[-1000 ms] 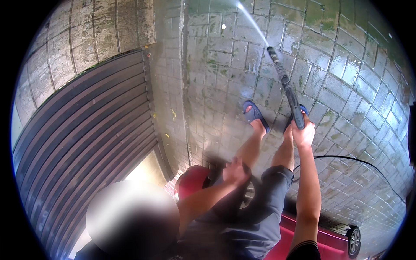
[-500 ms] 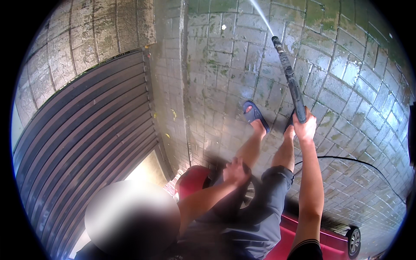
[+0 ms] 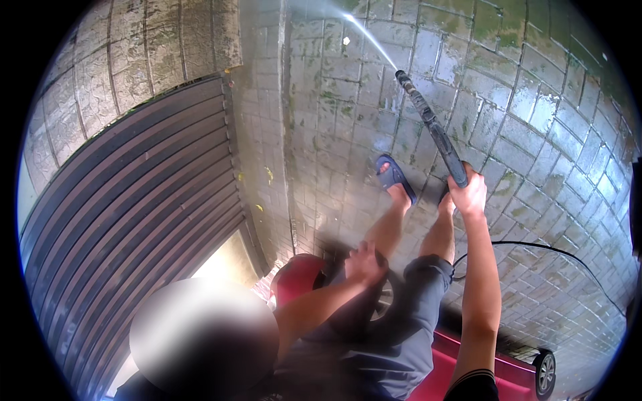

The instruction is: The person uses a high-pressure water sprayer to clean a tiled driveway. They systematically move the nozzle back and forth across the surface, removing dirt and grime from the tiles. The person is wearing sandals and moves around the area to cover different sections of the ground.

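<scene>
My right hand (image 3: 468, 192) is wrapped round the rear end of a long black pressure washer wand (image 3: 433, 127). The wand points forward and to the left, and a thin white water jet (image 3: 372, 41) shoots from its tip onto the wet paving (image 3: 374, 100). My left hand (image 3: 365, 264) rests on my bent left knee, holding nothing, with its fingers apart. In front of the knees my left foot shows in a dark blue slide sandal (image 3: 394, 179); the right foot is mostly covered by my right hand.
A dark slatted gate (image 3: 134, 220) and a textured stone wall (image 3: 134, 53) stand at the left. Right behind me is a red car (image 3: 488, 374) with its wheel (image 3: 546, 374). A black hose (image 3: 542, 246) curves over the paving at the right.
The wand's tip has swung to the left and slightly down, taking the water jet with it. My right hand has shifted a little left; my left hand stays on the knee.
</scene>
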Tool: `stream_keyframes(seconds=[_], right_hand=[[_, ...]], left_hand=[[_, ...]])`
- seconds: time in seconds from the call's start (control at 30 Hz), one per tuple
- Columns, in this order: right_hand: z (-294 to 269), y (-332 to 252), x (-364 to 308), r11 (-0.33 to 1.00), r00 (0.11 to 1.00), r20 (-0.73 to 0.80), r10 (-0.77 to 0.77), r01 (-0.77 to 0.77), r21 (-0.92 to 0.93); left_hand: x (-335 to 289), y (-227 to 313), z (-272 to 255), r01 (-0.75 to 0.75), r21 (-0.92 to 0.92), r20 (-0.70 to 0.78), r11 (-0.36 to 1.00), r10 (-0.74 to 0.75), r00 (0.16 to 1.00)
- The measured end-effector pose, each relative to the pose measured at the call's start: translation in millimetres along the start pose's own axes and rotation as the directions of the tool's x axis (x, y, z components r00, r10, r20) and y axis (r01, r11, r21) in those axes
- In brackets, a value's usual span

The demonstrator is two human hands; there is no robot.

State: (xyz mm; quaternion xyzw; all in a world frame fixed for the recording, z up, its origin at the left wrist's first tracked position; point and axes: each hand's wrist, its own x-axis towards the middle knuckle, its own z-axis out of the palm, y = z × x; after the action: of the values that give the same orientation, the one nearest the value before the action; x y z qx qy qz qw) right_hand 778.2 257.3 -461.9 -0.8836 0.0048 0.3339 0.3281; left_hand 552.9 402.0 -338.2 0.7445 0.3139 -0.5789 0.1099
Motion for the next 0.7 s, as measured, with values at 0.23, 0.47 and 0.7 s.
stream_keyframes(seconds=[0.23,0.47,0.7], right_hand=[[-2,-12,19,0.997,0.999,0.019,0.031,-0.029,-0.071],[-5,-22,35,0.996,0.999,-0.02,0.044,-0.045,-0.072],[-14,-44,41,0.996,0.999,0.051,-0.002,0.006,-0.085]], left_hand=[[2,0,6,0.015,-0.003,-0.001,1.0,-0.015,1.0],[3,0,8,0.012,-0.003,0.001,1.0,-0.012,1.0],[3,2,7,0.027,-0.006,0.005,1.0,-0.027,1.0]])
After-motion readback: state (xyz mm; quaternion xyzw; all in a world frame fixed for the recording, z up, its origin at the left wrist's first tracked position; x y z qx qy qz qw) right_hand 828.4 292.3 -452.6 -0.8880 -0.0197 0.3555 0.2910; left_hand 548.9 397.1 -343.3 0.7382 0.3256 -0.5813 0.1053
